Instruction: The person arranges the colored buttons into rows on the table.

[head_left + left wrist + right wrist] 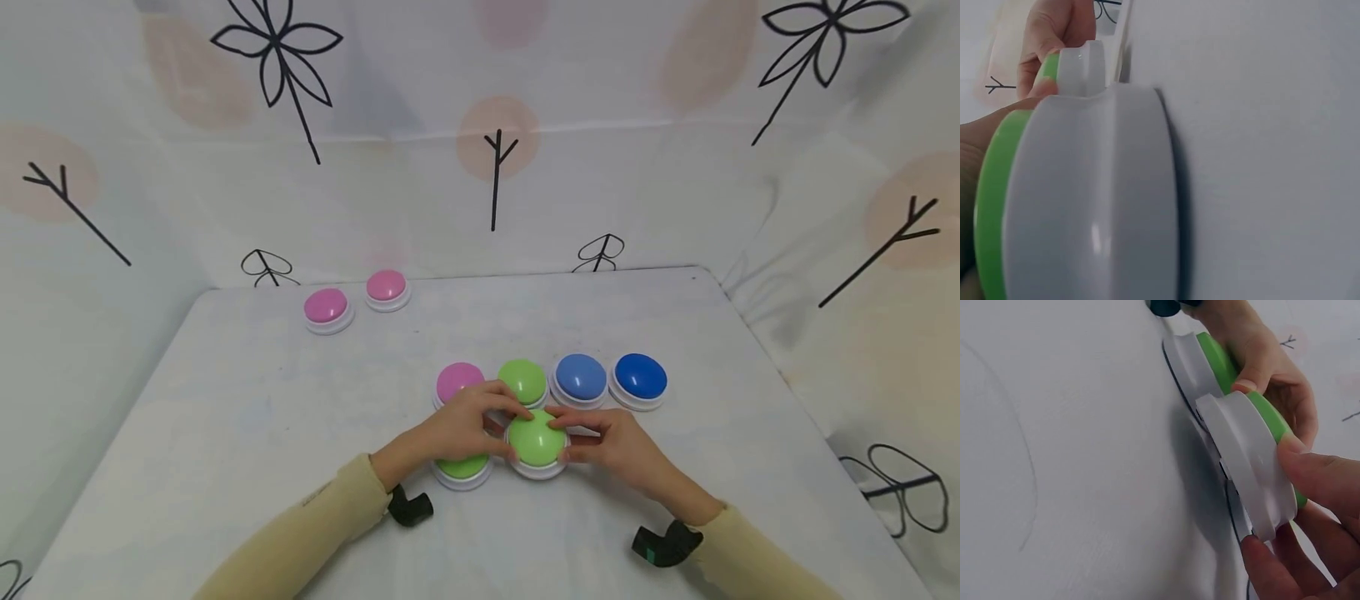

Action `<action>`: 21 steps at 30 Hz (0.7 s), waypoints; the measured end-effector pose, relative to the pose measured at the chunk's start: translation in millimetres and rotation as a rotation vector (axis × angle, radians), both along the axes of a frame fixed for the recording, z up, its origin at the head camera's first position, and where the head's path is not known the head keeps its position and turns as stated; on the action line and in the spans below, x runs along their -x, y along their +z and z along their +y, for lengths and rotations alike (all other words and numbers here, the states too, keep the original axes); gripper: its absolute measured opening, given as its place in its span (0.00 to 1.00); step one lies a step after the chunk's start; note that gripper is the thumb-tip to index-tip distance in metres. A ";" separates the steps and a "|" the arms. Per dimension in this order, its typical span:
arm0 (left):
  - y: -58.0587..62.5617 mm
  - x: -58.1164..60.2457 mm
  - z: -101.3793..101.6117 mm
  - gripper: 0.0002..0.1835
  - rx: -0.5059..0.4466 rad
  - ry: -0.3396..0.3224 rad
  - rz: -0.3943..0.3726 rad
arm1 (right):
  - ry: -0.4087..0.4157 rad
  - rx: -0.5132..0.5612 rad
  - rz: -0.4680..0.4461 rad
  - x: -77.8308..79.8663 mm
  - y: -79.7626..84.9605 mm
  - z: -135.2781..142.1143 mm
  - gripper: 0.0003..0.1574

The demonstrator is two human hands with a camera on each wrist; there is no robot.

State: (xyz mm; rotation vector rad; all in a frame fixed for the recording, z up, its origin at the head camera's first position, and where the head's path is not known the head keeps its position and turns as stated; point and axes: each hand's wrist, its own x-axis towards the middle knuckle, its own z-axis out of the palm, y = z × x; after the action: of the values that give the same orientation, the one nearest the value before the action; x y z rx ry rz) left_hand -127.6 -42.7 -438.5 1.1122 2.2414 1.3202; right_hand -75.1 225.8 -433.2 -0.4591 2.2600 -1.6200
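Both hands hold a round push button (537,442) with a light green dome and white base, just over the table. My left hand (468,423) has thumb and fingers at its left edge. From the right, my right hand (621,443) pinches its rim; in the right wrist view the held button (1244,456) is tilted, one fingertip under its base. A second green button (462,472) lies under my left hand, partly hidden, and fills much of the left wrist view. Behind the hands are a pink button (457,382) and a third green button (522,381).
A lighter blue button (581,377) and a dark blue button (639,377) continue the back row rightward. Two more pink buttons, one nearer (326,307) and one farther (386,286), lie near the far left edge of the white table (247,400). Patterned cloth (420,192) hangs behind.
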 end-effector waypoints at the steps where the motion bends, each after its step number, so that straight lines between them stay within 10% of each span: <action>1: -0.2 0.7 0.0 0.26 0.021 -0.006 0.013 | 0.004 0.003 -0.005 0.3 -1.9 -0.2 0.24; 21: 1.5 4.1 -0.8 0.25 0.130 -0.051 0.164 | 0.059 -0.061 0.016 2.6 -10.2 -3.7 0.28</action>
State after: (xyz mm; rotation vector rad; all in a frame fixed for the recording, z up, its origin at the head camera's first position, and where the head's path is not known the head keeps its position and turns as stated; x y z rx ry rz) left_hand -131.7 -43.5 -437.1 1.2625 2.3591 1.0820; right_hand -77.7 222.2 -443.4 -0.5200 2.2790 -1.5192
